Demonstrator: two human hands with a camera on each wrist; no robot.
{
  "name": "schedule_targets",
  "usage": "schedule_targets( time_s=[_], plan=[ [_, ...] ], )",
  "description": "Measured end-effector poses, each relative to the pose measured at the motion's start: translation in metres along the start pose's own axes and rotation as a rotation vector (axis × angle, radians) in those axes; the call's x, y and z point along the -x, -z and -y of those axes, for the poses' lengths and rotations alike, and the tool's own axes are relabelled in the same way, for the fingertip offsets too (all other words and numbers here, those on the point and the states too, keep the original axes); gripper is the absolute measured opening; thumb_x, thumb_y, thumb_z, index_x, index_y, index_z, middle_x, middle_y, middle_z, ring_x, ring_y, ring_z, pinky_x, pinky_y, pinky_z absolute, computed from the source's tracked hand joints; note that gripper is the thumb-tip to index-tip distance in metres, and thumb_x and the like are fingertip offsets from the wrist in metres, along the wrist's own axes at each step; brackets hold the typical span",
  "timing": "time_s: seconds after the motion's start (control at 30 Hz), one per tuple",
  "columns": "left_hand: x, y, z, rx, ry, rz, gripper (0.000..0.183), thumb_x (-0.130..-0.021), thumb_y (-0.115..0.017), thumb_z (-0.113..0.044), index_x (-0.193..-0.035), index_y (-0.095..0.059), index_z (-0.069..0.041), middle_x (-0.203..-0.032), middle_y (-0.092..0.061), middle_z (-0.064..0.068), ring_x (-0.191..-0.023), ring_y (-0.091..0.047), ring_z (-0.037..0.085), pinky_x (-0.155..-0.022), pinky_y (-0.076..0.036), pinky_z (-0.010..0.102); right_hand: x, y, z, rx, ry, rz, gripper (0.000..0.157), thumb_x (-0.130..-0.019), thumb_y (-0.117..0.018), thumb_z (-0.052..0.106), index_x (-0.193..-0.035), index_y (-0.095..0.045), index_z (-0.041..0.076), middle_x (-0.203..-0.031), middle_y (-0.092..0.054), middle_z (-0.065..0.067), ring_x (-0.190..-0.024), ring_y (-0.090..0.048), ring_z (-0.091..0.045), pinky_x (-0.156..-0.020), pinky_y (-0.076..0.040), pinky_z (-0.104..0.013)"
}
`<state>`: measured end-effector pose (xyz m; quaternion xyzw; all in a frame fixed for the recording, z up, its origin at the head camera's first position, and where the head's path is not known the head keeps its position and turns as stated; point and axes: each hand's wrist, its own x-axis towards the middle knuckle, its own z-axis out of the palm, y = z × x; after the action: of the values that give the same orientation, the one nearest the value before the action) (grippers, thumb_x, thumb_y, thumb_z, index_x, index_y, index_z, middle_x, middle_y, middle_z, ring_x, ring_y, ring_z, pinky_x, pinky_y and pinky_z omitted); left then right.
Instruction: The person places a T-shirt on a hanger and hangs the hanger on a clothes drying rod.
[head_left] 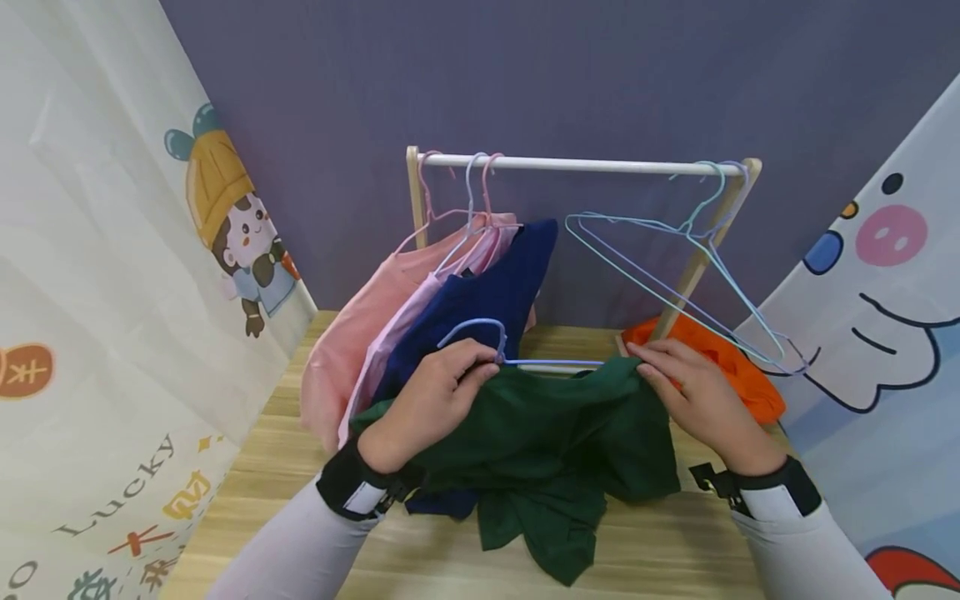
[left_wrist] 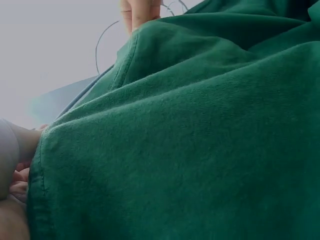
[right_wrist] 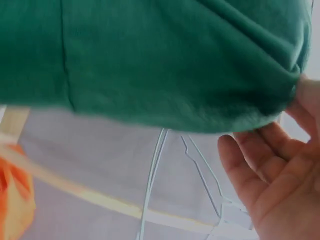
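A dark green garment (head_left: 555,433) hangs bunched between both hands, its lower part trailing over the wooden table. My left hand (head_left: 435,396) pinches a lavender wire hanger (head_left: 555,362) at the base of its hook, beside the garment's upper edge. The hanger's bar runs along that edge; the rest is behind the cloth. At the garment's right upper corner, my right hand (head_left: 693,396) pinches the fabric between thumb and fingers. Green cloth (left_wrist: 175,140) fills most of the left wrist view. In the right wrist view, the right fingers (right_wrist: 260,155) curl up against the cloth's edge.
Behind stands a small rack with a white rod (head_left: 585,165). Pink and navy clothes (head_left: 472,308) hang at its left, and wire hangers (head_left: 637,221) without clothes at its right. An orange cloth (head_left: 750,387) lies by the right post. Printed curtains (head_left: 112,250) flank the table.
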<state>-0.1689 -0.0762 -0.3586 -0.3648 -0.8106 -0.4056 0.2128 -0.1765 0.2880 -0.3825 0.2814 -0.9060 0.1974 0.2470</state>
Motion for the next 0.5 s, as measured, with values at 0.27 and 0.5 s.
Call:
schedule_targets(
  time_s=[0.27,0.5],
  plan=[
    [-0.002,-0.005,-0.002,0.004,-0.020,0.053,0.010,-0.101,-0.066,-0.008,-0.108,-0.072,-0.005,-0.100,-0.072,0.003,-0.093,-0.068,0.013,-0.088,-0.059,0.030,0.000,0.001,0.004,0.079,0.190,-0.022,0.062,-0.073,-0.085,-0.009,-0.132,-0.069,0.003,-0.108,-0.073,-0.011,-0.092,-0.068,-0.026,-0.076,-0.060,-0.045],
    [-0.004,-0.014,-0.004,0.002,-0.021,0.088,0.010,-0.102,-0.064,-0.009,-0.108,-0.072,-0.007,-0.099,-0.072,0.001,-0.093,-0.068,0.012,-0.088,-0.059,0.029,-0.005,0.002,0.021,0.015,0.210,0.044,0.057,-0.075,-0.082,-0.012,-0.129,-0.071,0.005,-0.105,-0.075,-0.008,-0.087,-0.069,-0.021,-0.074,-0.062,-0.045]
  ],
)
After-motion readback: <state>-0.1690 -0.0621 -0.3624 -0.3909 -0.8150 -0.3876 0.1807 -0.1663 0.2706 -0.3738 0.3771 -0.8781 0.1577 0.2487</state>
